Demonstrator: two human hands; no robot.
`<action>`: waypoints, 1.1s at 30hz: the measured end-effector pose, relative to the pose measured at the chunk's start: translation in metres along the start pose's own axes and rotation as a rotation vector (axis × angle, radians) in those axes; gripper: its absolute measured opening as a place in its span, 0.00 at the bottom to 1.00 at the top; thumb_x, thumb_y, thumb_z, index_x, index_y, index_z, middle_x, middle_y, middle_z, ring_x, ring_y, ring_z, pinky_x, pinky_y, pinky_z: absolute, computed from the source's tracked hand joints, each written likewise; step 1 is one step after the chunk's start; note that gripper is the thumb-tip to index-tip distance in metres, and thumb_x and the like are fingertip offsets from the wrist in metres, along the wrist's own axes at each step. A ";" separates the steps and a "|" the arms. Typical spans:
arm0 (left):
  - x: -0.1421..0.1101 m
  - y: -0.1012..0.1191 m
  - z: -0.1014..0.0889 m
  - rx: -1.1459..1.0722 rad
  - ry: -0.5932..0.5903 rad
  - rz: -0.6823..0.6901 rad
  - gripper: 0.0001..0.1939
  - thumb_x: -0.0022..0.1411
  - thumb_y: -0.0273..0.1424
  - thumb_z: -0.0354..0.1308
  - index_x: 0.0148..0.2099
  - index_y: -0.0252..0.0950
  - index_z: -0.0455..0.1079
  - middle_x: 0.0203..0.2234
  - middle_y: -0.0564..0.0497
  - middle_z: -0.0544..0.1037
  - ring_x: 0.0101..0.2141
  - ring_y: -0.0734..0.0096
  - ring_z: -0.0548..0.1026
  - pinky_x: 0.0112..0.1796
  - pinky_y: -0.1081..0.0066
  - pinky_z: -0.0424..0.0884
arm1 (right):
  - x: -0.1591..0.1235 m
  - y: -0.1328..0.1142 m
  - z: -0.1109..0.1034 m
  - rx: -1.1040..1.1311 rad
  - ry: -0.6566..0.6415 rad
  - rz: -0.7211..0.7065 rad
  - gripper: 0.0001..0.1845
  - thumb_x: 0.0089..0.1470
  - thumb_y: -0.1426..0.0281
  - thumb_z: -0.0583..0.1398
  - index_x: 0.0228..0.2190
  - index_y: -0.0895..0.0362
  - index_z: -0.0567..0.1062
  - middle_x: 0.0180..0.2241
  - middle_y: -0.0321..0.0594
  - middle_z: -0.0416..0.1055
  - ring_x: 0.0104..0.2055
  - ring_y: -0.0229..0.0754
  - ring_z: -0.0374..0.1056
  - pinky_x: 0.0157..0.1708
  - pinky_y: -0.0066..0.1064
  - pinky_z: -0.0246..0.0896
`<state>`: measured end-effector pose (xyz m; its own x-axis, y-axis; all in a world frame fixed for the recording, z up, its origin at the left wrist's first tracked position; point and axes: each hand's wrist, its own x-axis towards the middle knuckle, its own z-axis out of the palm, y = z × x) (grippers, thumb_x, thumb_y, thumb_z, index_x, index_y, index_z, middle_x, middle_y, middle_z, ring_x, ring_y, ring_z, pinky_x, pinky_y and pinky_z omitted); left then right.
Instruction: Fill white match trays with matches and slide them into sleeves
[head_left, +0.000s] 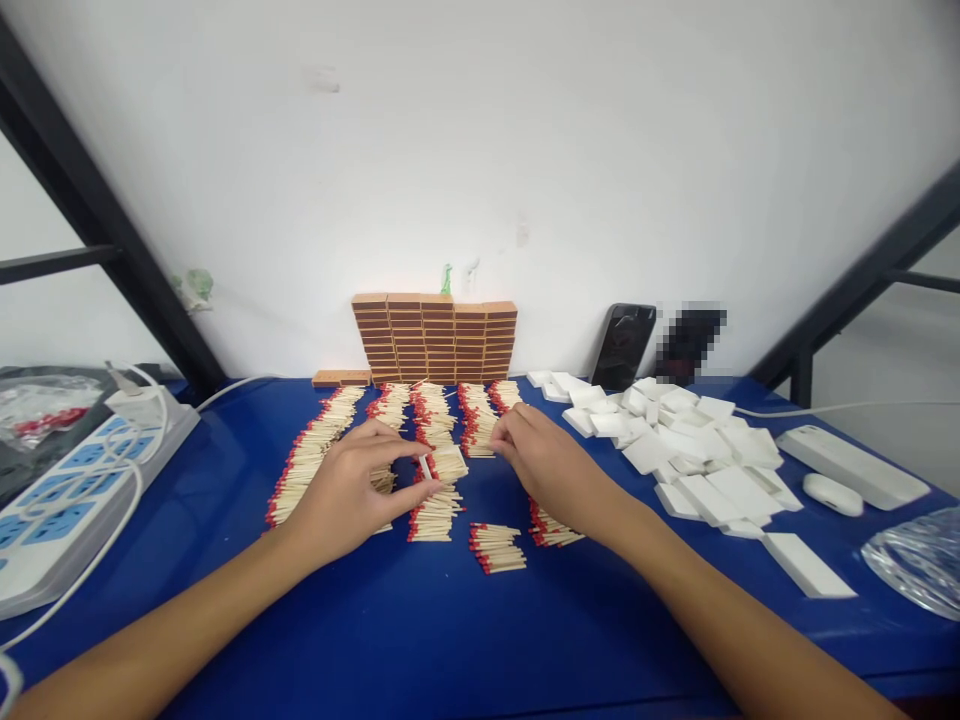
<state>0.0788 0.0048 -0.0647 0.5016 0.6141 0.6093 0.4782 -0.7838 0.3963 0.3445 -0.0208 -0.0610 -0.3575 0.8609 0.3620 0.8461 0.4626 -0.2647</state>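
My left hand [352, 490] is closed in a pinch on a small white matchbox tray [442, 464] filled with matches, held just above the rows of red-tipped matches [315, 450] on the blue table [420, 630]. My right hand [544, 465] rests knuckles up on the matches to the right of the tray, fingers curled onto a row; what they hold is hidden. A small loose bundle of matches [496, 548] lies in front of both hands.
A stacked wall of brown matchboxes [435, 338] stands against the white wall. A heap of white empty box trays [690, 445] lies at the right, with a phone [622, 346] leaning behind. A power strip [67, 490] sits at the left; white devices [851, 466] at the far right.
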 end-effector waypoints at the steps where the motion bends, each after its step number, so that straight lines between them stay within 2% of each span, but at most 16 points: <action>1: 0.000 0.001 0.000 -0.007 -0.009 -0.005 0.15 0.60 0.41 0.71 0.47 0.41 0.81 0.37 0.48 0.81 0.39 0.65 0.78 0.42 0.65 0.76 | 0.000 -0.004 0.001 0.051 0.031 -0.015 0.08 0.70 0.74 0.54 0.36 0.56 0.70 0.39 0.44 0.71 0.42 0.46 0.68 0.43 0.38 0.65; 7: -0.001 0.008 0.002 -0.067 -0.053 -0.002 0.16 0.59 0.41 0.71 0.49 0.42 0.82 0.35 0.49 0.80 0.38 0.66 0.78 0.41 0.67 0.76 | -0.001 -0.025 0.008 0.177 -0.004 -0.146 0.04 0.68 0.74 0.59 0.38 0.56 0.71 0.40 0.43 0.71 0.44 0.45 0.68 0.44 0.35 0.65; 10: -0.001 0.008 0.001 -0.066 -0.057 -0.033 0.16 0.59 0.42 0.71 0.48 0.42 0.82 0.36 0.49 0.80 0.38 0.66 0.78 0.41 0.67 0.76 | 0.000 -0.016 0.002 0.229 0.074 -0.118 0.04 0.68 0.72 0.59 0.39 0.56 0.73 0.39 0.41 0.71 0.42 0.43 0.68 0.43 0.34 0.63; 13: 0.000 0.006 0.001 -0.070 -0.056 -0.082 0.16 0.59 0.43 0.71 0.48 0.44 0.82 0.37 0.50 0.80 0.38 0.67 0.78 0.41 0.67 0.75 | 0.001 0.003 -0.003 0.183 0.151 -0.041 0.06 0.68 0.73 0.58 0.37 0.56 0.75 0.37 0.40 0.69 0.39 0.43 0.67 0.40 0.35 0.62; 18: 0.002 0.002 -0.002 -0.028 0.009 -0.109 0.16 0.59 0.45 0.71 0.46 0.43 0.82 0.38 0.50 0.81 0.39 0.65 0.78 0.43 0.65 0.75 | 0.003 0.023 0.009 0.064 -0.005 -0.075 0.04 0.64 0.75 0.62 0.37 0.56 0.78 0.36 0.42 0.69 0.43 0.46 0.67 0.43 0.37 0.62; 22: 0.003 -0.002 -0.003 -0.011 0.033 -0.116 0.17 0.58 0.46 0.71 0.46 0.43 0.82 0.39 0.49 0.82 0.40 0.64 0.78 0.45 0.63 0.75 | 0.005 0.020 0.018 0.070 -0.082 -0.049 0.06 0.64 0.77 0.60 0.35 0.57 0.76 0.38 0.43 0.70 0.43 0.44 0.67 0.44 0.35 0.63; 27: 0.003 -0.004 -0.002 0.009 0.024 -0.094 0.17 0.59 0.45 0.71 0.46 0.42 0.82 0.38 0.49 0.82 0.40 0.64 0.79 0.44 0.64 0.75 | 0.004 0.018 0.016 0.005 -0.135 -0.027 0.07 0.67 0.75 0.58 0.34 0.57 0.73 0.39 0.45 0.70 0.43 0.46 0.67 0.44 0.37 0.64; 30: 0.002 -0.006 -0.002 0.027 0.032 -0.071 0.17 0.59 0.45 0.71 0.45 0.41 0.82 0.37 0.49 0.82 0.39 0.65 0.78 0.42 0.65 0.75 | 0.002 0.017 0.009 0.020 -0.115 -0.045 0.07 0.68 0.76 0.56 0.35 0.57 0.72 0.40 0.45 0.69 0.44 0.46 0.67 0.46 0.38 0.64; 33: 0.002 -0.006 -0.002 0.050 0.031 -0.053 0.17 0.59 0.45 0.71 0.46 0.41 0.82 0.36 0.49 0.82 0.37 0.65 0.77 0.41 0.65 0.74 | 0.001 0.009 0.001 0.099 -0.014 -0.026 0.07 0.69 0.75 0.55 0.37 0.56 0.71 0.40 0.43 0.69 0.42 0.45 0.67 0.44 0.37 0.64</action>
<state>0.0757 0.0105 -0.0647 0.4520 0.6510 0.6099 0.5394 -0.7440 0.3944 0.3517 -0.0156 -0.0636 -0.3848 0.8507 0.3580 0.7935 0.5031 -0.3425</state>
